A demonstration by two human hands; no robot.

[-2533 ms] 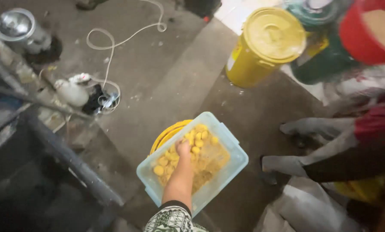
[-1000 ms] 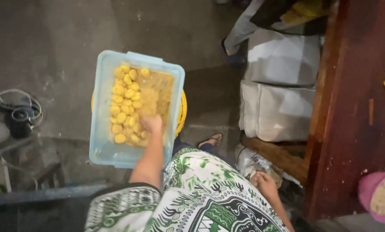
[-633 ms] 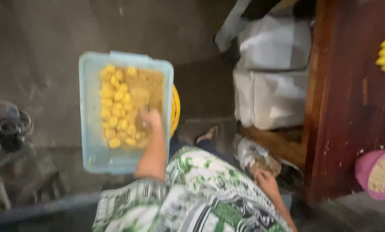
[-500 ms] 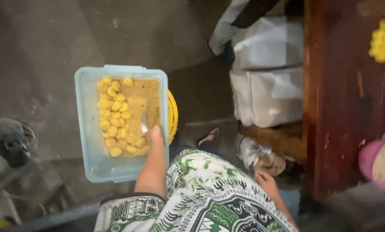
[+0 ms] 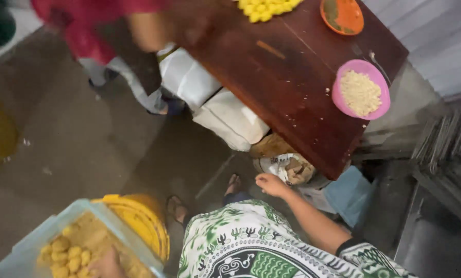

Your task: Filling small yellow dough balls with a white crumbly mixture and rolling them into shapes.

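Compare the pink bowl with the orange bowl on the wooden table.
The pink bowl sits near the table's right edge and shows in full; the orange bowl sits farther up and is cut off by the frame's top. The pink bowl holds a heap of pale crumbs; the orange bowl shows no such heap, only a dark greenish smear. The pink bowl looks larger. Both are round and rest on the same dark wooden table.

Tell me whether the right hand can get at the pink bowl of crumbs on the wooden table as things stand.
Probably yes. The right hand hangs free below the table's near edge, holding nothing, and the pink bowl sits open near the table's right side with nothing over it. It would have to rise and stretch forward.
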